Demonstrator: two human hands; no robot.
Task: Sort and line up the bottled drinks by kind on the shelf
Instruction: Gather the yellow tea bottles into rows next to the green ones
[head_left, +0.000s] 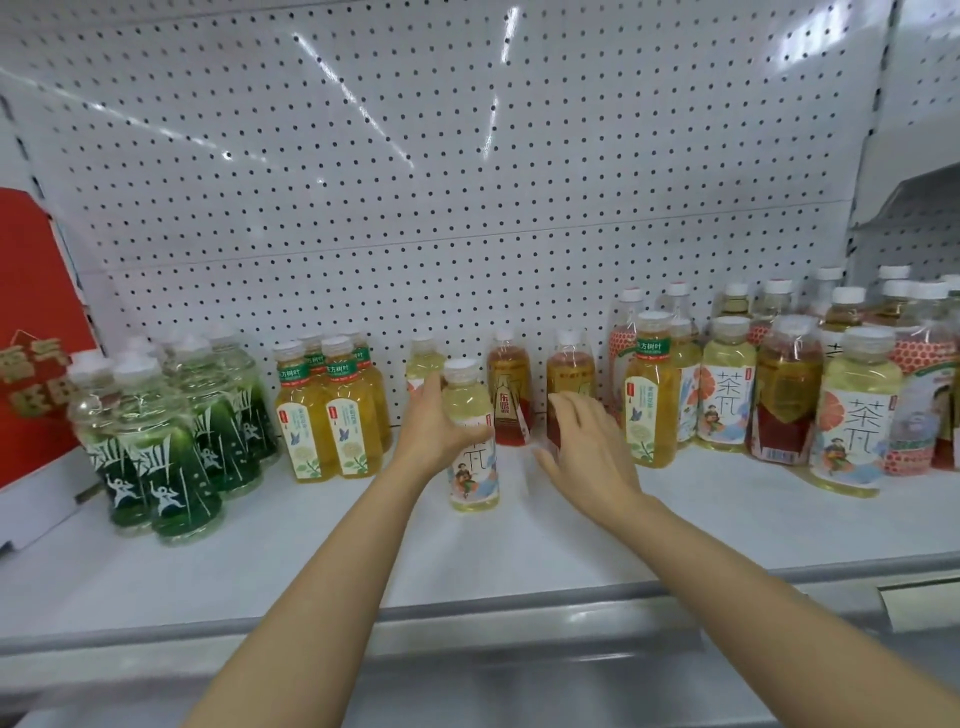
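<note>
- While the left hand (434, 423) wraps the pale tea bottle (471, 441), its elbow-side neighbours, the yellow tea bottles (332, 415) left of it, could be knocked.
- Right of that bottle, the right hand (587, 441), fingers spread and touching an amber bottle (569, 384), might topple it.
- Pale liquid, white cap, illustrated label; standing upright, forward on the shelf (311, 545).

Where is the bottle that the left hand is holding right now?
In the head view, the pale bottle stands mid-shelf near the front, gripped by the left hand, ahead of the amber bottle and left of the right hand.
</note>
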